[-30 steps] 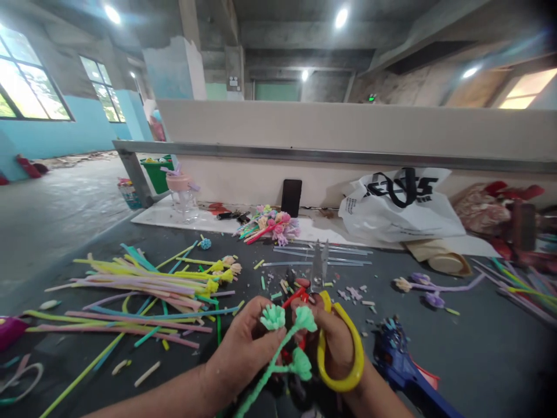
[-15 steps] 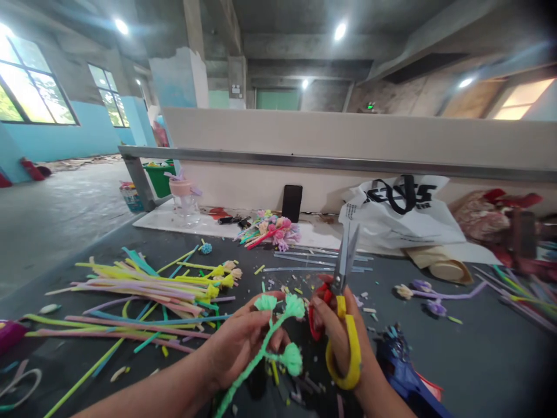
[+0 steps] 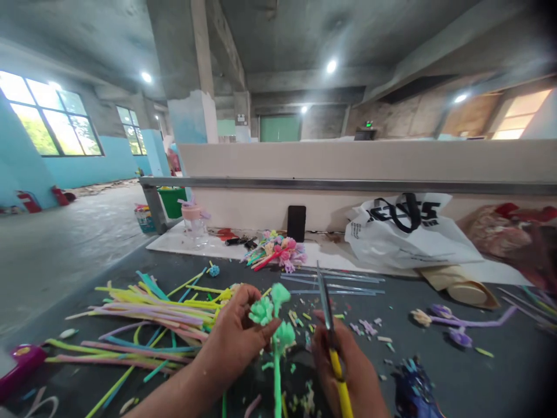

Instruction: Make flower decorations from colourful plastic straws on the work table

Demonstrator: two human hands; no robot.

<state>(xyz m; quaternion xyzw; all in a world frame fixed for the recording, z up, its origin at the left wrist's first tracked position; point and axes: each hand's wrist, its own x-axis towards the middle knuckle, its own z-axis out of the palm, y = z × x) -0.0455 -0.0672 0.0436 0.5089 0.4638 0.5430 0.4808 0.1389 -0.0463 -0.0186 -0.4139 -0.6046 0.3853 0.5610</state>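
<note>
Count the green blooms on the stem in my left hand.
3: a left bloom, a top bloom and a lower right bloom, all by the left hand, which may hide more.

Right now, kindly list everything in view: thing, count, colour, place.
Table: 1, black, foreground
Green sprig: 1, mint green, front centre
Scissors: 1, yellow handle, front centre
Loose stems: many, mixed colours, table left
Scraps: many, mixed colours, table centre
Flower bundle: 1, multicoloured, back centre
Rods: several, clear, mid-table
Purple sprig: 1, purple and cream, table right
Blue object: 1, dark blue, lower right
Magenta object: 1, magenta, left edge
Phone: 1, black, back centre
Bottle: 1, clear and pink, back left
Bag: 1, white and black, back right
Roll: 1, tan, back right
Bin: 1, green, beyond table
Left hand: 1, bare, holding green sprig
Right hand: 1, bare, holding scissors
</note>
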